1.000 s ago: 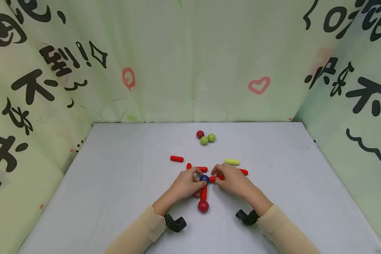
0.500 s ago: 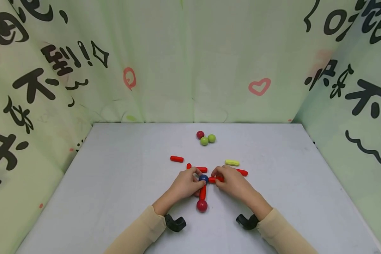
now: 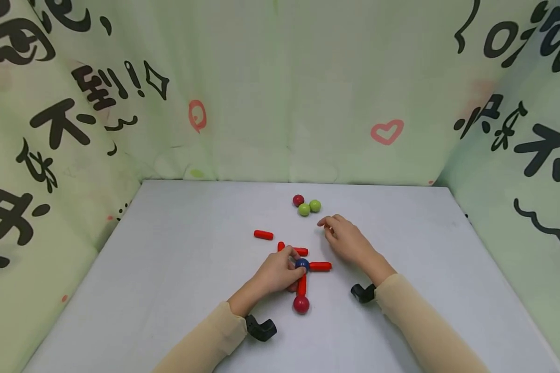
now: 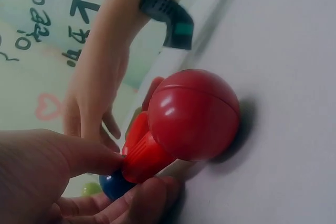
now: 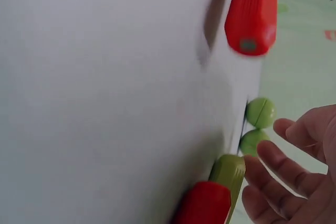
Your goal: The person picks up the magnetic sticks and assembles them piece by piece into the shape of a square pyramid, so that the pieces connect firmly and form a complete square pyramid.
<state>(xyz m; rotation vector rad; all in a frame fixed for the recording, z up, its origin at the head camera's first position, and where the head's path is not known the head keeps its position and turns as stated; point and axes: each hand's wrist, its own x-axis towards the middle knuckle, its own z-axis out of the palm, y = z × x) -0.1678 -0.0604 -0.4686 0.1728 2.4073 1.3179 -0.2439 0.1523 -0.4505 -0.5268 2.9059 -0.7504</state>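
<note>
My left hand pinches a blue ball between thumb and fingers. A red rod sticks out from the ball's right side. Another red rod runs from it toward me and ends in a larger red ball. Farther right and back, my right hand holds nothing, its fingers loosely bent. In the right wrist view, these fingers are beside a yellow-green rod and a loose red rod, both hidden under the hand in the head view.
Beyond the left hand lie red rods, one lengthwise and one crosswise. A separate red rod lies farther left. Near the white table's back edge sit a dark red ball and two green balls. Printed curtains surround the table.
My right hand has let go of the red rod at the blue ball's right and moved back, over the yellow-green rod. The left hand keeps its pinch on the blue ball.
</note>
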